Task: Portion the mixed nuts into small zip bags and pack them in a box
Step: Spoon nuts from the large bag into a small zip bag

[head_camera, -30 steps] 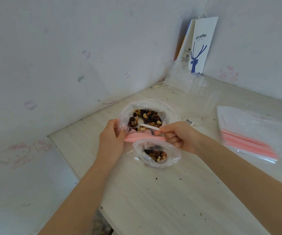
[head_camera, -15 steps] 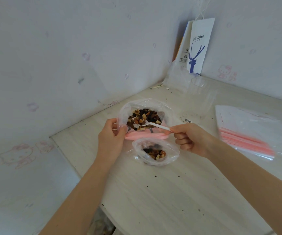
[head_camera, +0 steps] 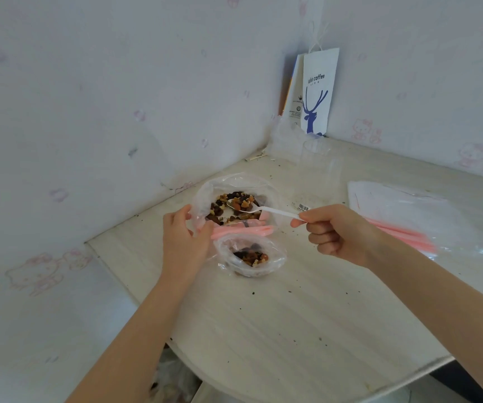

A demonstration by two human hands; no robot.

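I'm watching the left hand (head_camera: 186,242) pinching the rim of the big nut bag (head_camera: 202,196) on the table (head_camera: 292,315), while the right hand (head_camera: 336,231) is pinching the white spoon (head_camera: 263,210), loaded and hovering over that bag. The small zip bag (head_camera: 251,254) is sitting just nearer, partly filled.

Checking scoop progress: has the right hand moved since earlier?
Yes. The right hand, holding the spoon, drew rightward, away from the pink zip strip, toward the barcode sticker.

Pale wooden table (head_camera: 307,330) in a corner — cartoon-cat wallpaper (head_camera: 60,141).
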